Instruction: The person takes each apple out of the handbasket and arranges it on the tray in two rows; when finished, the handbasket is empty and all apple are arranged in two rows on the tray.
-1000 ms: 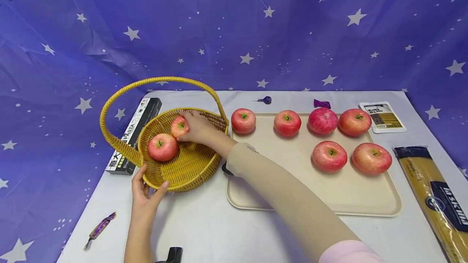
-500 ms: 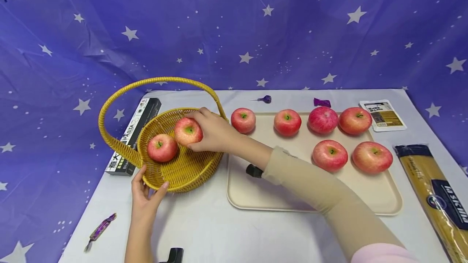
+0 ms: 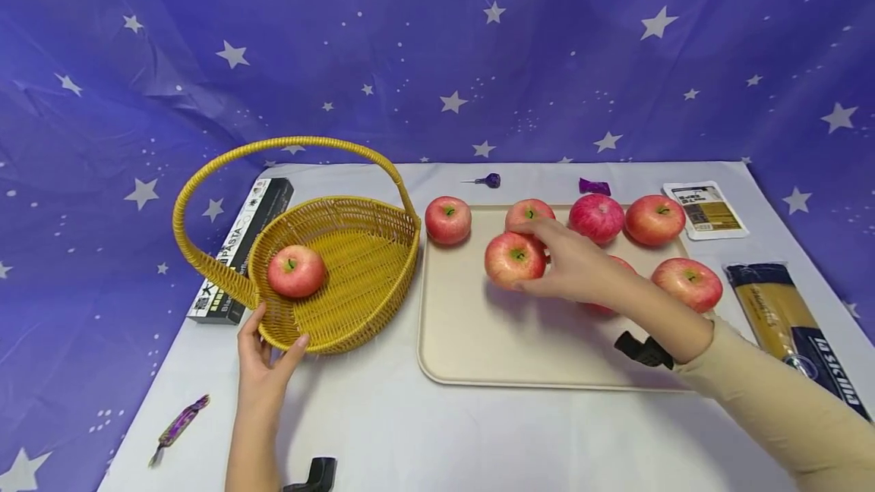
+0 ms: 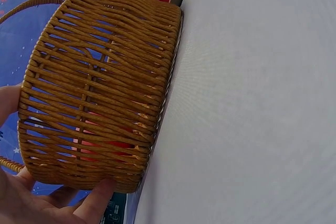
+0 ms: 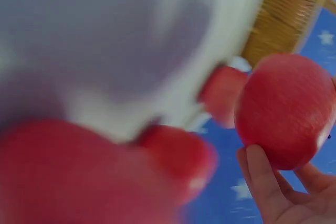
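In the head view, my right hand [image 3: 577, 264] grips a red apple [image 3: 514, 260] over the beige tray [image 3: 506, 348]. The right wrist view shows fingers and thumb around that apple [image 5: 286, 111]. My left hand [image 3: 263, 382] holds the near left rim of a yellow wicker basket [image 3: 362, 279]; in the left wrist view its fingers lie against the woven side [image 4: 100, 87]. One apple [image 3: 296, 271] sits at the left inside the basket. Several other apples, such as the one at the tray's back left corner [image 3: 447, 220], are on the tray, some partly behind my right hand.
A black pasta box [image 3: 239, 249] lies left of the basket. A wrapped candy [image 3: 181, 427] is at the front left. Behind the tray are a lollipop [image 3: 490, 181] and a purple candy [image 3: 594, 186]. To the right lie a flat food packet [image 3: 706, 209] and a spaghetti bag [image 3: 786, 321].
My right hand has lifted one of the two apples out of the basket and carried it right, over the tray. My left hand stays on the basket rim.
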The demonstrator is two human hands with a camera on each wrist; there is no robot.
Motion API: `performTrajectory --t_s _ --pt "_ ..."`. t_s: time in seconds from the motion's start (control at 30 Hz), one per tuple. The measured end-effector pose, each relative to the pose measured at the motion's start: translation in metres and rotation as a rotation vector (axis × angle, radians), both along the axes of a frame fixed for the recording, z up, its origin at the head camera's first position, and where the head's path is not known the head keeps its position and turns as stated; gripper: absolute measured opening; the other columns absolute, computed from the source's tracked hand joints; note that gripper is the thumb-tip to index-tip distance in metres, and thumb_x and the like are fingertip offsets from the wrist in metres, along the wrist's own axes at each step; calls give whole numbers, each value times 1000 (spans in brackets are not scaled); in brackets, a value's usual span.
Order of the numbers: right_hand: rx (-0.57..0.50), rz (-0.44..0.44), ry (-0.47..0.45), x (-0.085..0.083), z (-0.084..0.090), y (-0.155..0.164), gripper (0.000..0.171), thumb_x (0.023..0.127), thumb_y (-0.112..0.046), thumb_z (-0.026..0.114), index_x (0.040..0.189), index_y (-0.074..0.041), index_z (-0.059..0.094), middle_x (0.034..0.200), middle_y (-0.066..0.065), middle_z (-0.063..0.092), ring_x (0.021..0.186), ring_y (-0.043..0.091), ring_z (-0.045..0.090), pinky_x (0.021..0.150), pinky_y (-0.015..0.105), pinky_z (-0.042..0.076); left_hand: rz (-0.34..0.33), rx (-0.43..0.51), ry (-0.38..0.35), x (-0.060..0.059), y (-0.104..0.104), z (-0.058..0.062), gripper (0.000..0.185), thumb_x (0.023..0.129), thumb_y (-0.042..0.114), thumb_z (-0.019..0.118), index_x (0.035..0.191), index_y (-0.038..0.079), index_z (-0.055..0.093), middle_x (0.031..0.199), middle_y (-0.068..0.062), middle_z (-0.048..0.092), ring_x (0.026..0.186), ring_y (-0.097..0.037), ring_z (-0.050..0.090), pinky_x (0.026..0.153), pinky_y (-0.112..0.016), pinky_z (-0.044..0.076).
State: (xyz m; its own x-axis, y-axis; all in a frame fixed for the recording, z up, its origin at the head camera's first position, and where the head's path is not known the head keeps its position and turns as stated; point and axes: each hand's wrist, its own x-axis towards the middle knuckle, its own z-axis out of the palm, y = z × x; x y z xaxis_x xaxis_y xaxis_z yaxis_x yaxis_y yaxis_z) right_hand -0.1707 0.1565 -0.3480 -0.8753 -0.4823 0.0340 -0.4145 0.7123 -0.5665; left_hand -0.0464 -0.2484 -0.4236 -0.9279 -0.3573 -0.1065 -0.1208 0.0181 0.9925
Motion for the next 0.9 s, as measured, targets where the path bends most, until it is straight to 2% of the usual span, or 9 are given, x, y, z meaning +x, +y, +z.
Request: performTrajectory --t_s 0.13,0.23,0.4,0.53,0.63,0.73,0.9 --pt "57 -5 -48 5 -23 18 74 71 -31 83 134 -9 51 127 8 55 112 24 54 94 47 47 4 3 7 1 -1 0 81 89 -5 62 152 21 18 160 -5 6 146 -23 8 116 -32 19" --pt "70 -5 -42 7 -33 22 72 72 -32 83 133 -10 52 123 8 56 107 24 56 90 48 49 10 3 10 1 -1 0 81 89 -5 62 152 21 18 160 -5 6 146 -23 9 116 -32 19" --pt "108 -21 -34 8 -38 21 71 71 -35 82 132 -13 52 122 7 55 104 23 57 88 48 50 10 -2 1 0 -1 -1 81 89 -5 63 152 20 18 160 -5 7 145 -23 10 115 -31 21" --pt "114 -19 -26 8 -36 19 75 74 -39 80 137 -12 49 129 8 53 115 26 52 96 51 45 6 0 -1 0 0 -1 82 89 -4 63 152 20 17 160 -4 6 146 -23 9 116 -32 20" --pt "74 -5 26 9 -30 8 77 78 -42 77 142 -13 45 137 6 48 126 28 44 103 51 39 8 1 5 0 0 -1 82 89 -5 63 152 20 17 160 -5 7 146 -23 9 116 -31 20" --pt "-13 30 96 8 -22 -14 73 80 -42 75 142 -15 45 141 5 46 129 26 41 106 48 37 11 0 9 1 -1 -1 81 89 -5 63 152 20 18 160 -5 7 145 -23 10 116 -32 20" --pt "-159 148 129 6 -15 -63 66 85 -35 73 141 -15 46 141 2 48 131 19 40 109 42 35 6 2 4 1 0 -1 81 89 -5 62 152 20 17 160 -5 7 145 -23 10 116 -32 21"
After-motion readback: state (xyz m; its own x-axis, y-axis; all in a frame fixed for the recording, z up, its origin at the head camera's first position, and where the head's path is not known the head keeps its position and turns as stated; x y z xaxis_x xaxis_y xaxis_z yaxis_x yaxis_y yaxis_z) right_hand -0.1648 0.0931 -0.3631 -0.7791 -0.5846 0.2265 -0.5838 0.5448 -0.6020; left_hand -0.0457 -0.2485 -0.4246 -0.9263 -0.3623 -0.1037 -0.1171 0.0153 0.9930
